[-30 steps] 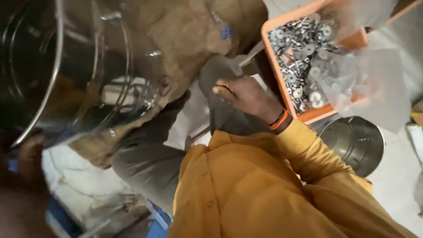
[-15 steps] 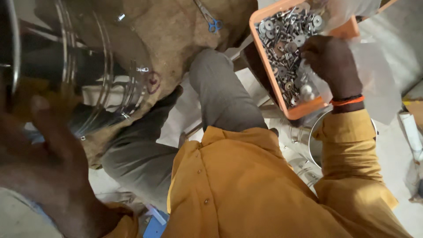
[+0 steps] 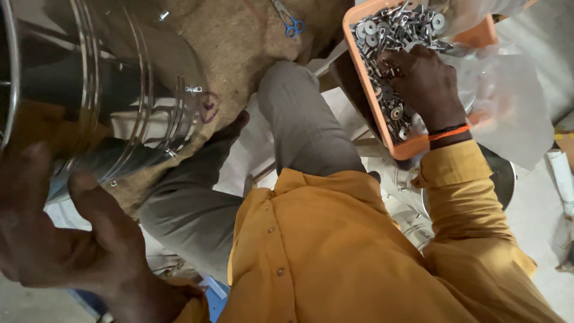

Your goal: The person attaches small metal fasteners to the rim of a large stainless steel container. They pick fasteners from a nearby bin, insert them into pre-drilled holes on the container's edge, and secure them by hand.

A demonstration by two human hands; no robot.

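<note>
Burlap sacking [image 3: 239, 42] underfoot, pale floor [image 3: 538, 203], right hand [image 3: 427, 81] in orange tray [image 3: 359, 72]

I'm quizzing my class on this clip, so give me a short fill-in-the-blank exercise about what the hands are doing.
1. The right hand reaches into an ____ tray of small metal parts.
2. The left hand steadies a shiny ____ container.
3. Blue-handled ____ lie on the burlap.
4. The person's sleeves are ____.

Missing words: orange; metal; scissors; yellow
</note>
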